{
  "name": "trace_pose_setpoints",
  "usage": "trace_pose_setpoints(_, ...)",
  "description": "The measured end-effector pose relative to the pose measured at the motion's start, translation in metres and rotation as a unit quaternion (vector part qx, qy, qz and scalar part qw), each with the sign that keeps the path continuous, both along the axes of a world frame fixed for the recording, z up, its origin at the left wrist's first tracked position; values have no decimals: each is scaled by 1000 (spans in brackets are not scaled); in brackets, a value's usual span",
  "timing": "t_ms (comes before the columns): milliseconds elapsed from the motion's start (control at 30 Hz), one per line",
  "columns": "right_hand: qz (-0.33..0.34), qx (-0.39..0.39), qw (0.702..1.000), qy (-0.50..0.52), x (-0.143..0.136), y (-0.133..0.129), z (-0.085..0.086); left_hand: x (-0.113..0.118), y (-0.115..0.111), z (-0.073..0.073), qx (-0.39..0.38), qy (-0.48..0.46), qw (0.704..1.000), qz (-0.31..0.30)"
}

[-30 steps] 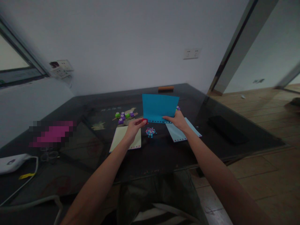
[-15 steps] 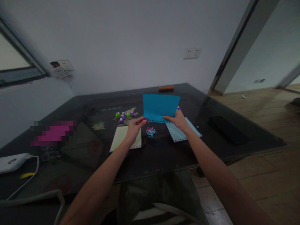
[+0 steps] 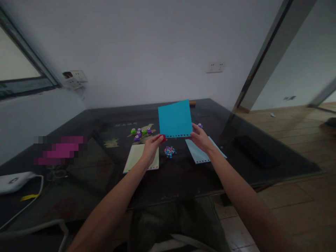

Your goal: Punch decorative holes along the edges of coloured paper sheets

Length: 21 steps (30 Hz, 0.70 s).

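Raised over the dark table is a blue sheet of paper (image 3: 174, 119) with a row of small punched holes along its lower edge. My right hand (image 3: 200, 136) grips its lower right corner, thumb in front. My left hand (image 3: 152, 145) is closed on a small red craft punch (image 3: 163, 138) at the sheet's lower left corner; whether the paper sits in the punch's slot I cannot tell. Below lies a little heap of pink, blue and white paper bits (image 3: 169, 151). A cream sheet (image 3: 135, 157) lies under my left hand, a pale blue one (image 3: 198, 151) under my right.
Several green and purple punches (image 3: 141, 132) are grouped behind the cream sheet. Another purple punch (image 3: 200, 125) stands beyond my right hand. A long black object (image 3: 253, 150) lies at the right, a white device with a cable (image 3: 15, 182) at the left.
The blue sheet has turned and shifted left, its right side now higher. My right hand has moved from its lower edge to the right corner. My left hand still holds the red punch.
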State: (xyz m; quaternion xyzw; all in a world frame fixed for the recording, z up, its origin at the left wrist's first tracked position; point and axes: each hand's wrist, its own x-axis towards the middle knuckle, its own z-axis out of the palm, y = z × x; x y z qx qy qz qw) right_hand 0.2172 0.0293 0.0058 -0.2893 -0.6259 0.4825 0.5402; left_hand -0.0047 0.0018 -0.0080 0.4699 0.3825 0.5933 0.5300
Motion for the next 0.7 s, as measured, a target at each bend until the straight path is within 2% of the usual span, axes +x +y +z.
trace_pose_setpoints(100,69,-5,997,39,-15,-5,-5,4,-1,1,-13,-59,998,-12)
trace_pose_setpoints(167,68,-7,997,20,-29,-7,-10,8,-2,1,-24,-86,996,-18)
trace_pose_setpoints(267,-33,7,999,17,-52,-12,-16,16,-5,0,-32,-108,993,-30)
trace_pose_setpoints(400,-176,25,984,-13,-67,-17,-19,26,-8,-4,-35,-121,991,-43)
trace_pose_setpoints(533,-231,36,972,-41,-68,-19,-22,31,-12,-7,-37,-116,991,-53)
trace_pose_setpoints(700,-252,34,966,-50,-66,-17,-25,32,-14,-7,-45,-116,990,-60)
